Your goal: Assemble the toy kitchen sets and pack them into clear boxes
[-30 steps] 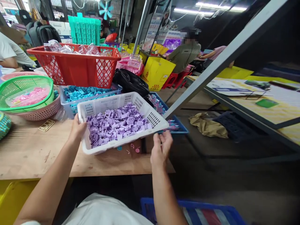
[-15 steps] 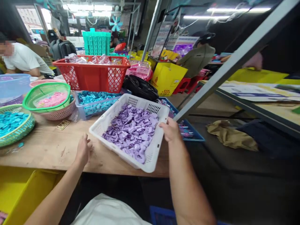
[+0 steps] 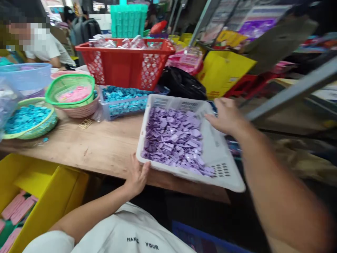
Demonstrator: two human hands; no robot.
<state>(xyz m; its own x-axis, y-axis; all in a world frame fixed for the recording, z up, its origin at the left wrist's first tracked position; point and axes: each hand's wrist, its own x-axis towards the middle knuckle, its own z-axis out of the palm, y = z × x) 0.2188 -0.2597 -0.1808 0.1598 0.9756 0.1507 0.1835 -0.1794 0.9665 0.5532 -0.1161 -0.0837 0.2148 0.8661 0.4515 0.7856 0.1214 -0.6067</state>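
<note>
From where I stand, the white basket [image 3: 223,154] is at the right end of the surface [image 3: 105,144], its near right corner reaching out past the right edge. It is loaded with loose purple pieces [image 3: 173,140], bunched toward its left side, with a bare strip along the right.

Both hands are on it. The left hand [image 3: 137,175] is closed on the near left corner, thumb up at the rim. The right hand [image 3: 226,116] is at the right side near the far corner, thumb over the rim; its fingers are partly hidden, so I can't tell how tightly they hold.

As I judge it, filling is done and placing isn't: the basket sits askew to the front edge and nobody has let go. Whether its bottom rests on the surface or is slightly raised, I can't tell. Lining it up and releasing it seem to be left. Toward the back edge, 1 red basket [image 3: 126,70] stands above a tub [image 3: 107,109] of blue pieces [image 3: 126,93].
</note>
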